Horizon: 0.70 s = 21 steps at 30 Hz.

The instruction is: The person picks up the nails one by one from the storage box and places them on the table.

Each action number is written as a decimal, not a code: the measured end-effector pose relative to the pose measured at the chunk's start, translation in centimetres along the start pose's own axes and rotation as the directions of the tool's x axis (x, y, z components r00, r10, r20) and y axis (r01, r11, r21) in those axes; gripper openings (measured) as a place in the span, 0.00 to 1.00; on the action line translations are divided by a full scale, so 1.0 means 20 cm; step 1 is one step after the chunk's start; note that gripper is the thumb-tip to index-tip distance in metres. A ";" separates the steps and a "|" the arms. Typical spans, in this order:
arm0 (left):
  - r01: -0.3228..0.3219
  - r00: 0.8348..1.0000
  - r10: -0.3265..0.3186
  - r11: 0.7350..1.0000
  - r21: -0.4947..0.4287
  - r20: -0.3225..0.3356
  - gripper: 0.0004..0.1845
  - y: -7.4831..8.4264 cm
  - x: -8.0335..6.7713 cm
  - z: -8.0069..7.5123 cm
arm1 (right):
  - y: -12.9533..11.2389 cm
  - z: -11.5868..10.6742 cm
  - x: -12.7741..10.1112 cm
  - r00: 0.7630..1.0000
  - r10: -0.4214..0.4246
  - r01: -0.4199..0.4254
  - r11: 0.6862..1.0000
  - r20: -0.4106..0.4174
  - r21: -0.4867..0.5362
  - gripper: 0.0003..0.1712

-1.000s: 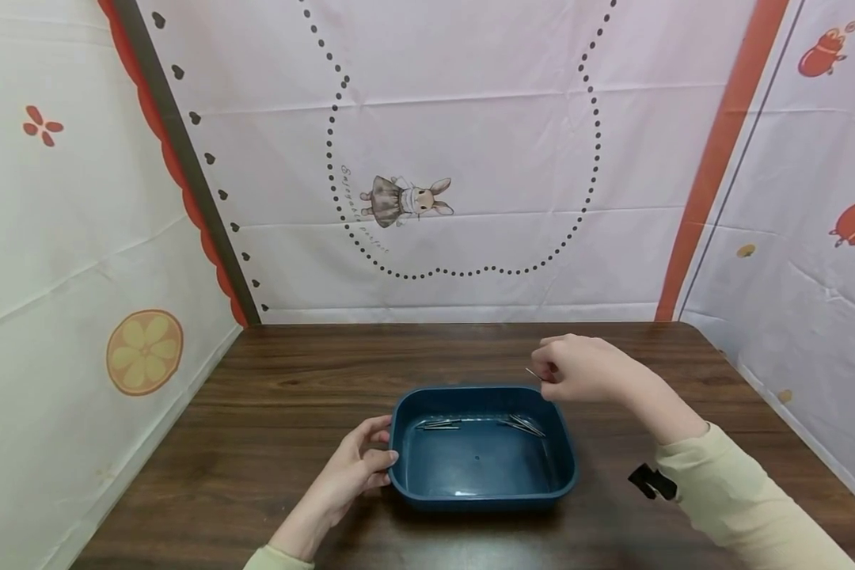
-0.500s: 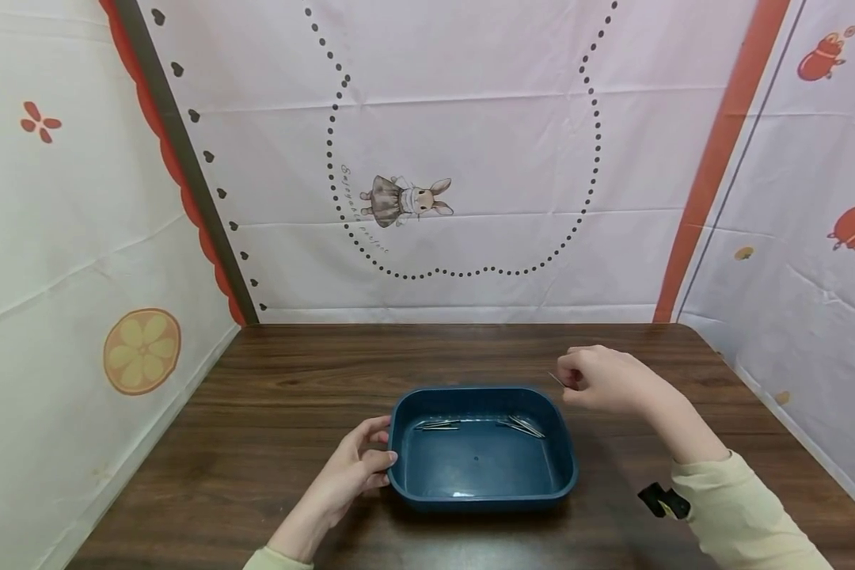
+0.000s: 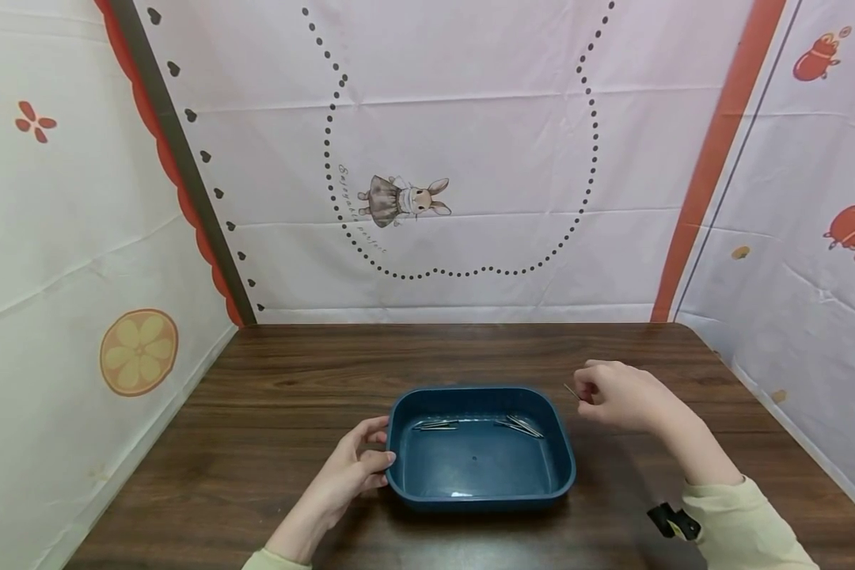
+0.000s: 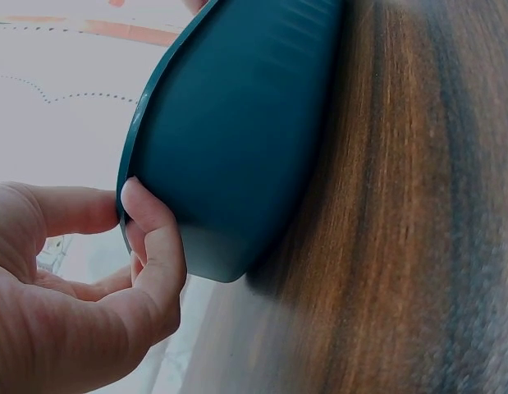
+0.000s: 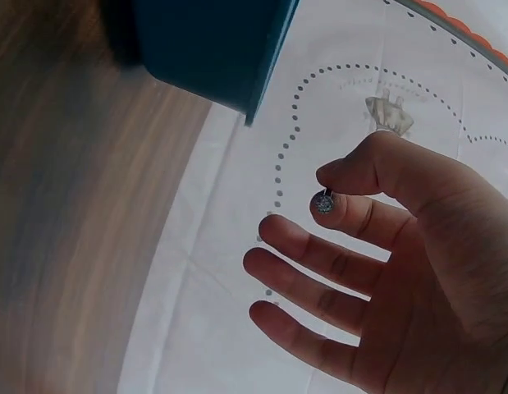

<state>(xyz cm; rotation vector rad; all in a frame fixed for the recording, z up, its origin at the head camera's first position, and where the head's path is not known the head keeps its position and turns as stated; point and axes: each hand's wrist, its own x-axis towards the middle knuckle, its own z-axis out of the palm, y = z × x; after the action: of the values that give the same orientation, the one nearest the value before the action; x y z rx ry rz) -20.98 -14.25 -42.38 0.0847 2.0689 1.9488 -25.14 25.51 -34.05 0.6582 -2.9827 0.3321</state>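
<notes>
wood table (image 3: 271, 396) | left hand (image 3: 349, 467) grips blue tray (image 3: 566, 475) | right hand (image 3: 616, 393) pinches thin silver nail (image 3: 571, 390)

Bright even light, soft shadows, blurred wrist views

The only writing stands on the pale pink printed backdrop cloth (image 3: 470, 158): a short curved line of small grey script (image 3: 359, 210) just left of the cartoon rabbit in a dress (image 3: 402, 200) (too small and blurred to read for certain). No labels, brands or numbers are legible anywhere else.
</notes>
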 end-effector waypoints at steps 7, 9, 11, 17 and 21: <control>0.003 1.000 -0.003 1.000 -0.006 0.001 0.32 0.00 0.00 0.00 | 0.01 0.04 -0.03 0.999 0.005 -0.007 0.999 -0.049 -0.049 0.13; 0.004 1.000 -0.004 1.000 -0.005 0.000 0.32 0.00 0.00 0.00 | 0.01 0.05 -0.04 0.997 -0.010 0.005 0.997 -0.070 -0.073 0.13; 0.005 1.000 -0.005 1.000 -0.005 -0.001 0.32 0.00 0.00 0.00 | 0.02 0.07 -0.06 0.995 -0.026 0.017 0.995 -0.091 -0.098 0.12; 0.004 1.000 -0.004 1.000 -0.005 -0.001 0.32 0.00 0.00 0.00 | 0.03 0.11 -0.09 0.985 -0.084 0.055 0.980 -0.149 -0.189 0.15; 0.006 1.000 -0.006 1.000 -0.003 -0.002 0.32 0.00 0.00 0.00 | 0.04 0.15 -0.10 0.980 -0.102 0.061 0.972 -0.171 -0.228 0.17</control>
<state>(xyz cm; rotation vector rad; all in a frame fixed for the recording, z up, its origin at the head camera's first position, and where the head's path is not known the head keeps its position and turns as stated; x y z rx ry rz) -21.02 -14.22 -42.40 0.0761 2.0650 1.9492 -23.68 26.45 -37.47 0.6835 -2.7552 0.0482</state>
